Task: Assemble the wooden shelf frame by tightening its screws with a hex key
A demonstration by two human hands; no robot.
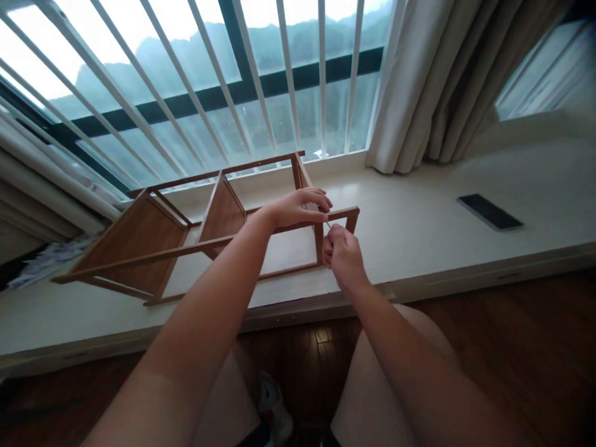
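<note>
A brown wooden shelf rack (223, 214) with several boards lies on its side on the pale window ledge. My left hand (300, 208) is over the rack's upper rail near its right end, thumb along the near side and fingers bent over the far side. Just right of it, my right hand (343, 254) is closed in a fist around a thin tool. Only a short metallic shaft (328, 224) shows, pointing at the rail joint beneath my left fingertips. The tool's handle is hidden in my fist, so its exact kind cannot be made out.
A dark phone (490, 212) lies on the ledge (419, 217) to the right. White bars (321, 81) and a window stand behind the rack, with curtains (419, 93) on both sides. Papers (56, 261) lie at the left. My legs are below, over dark wood flooring (512, 329).
</note>
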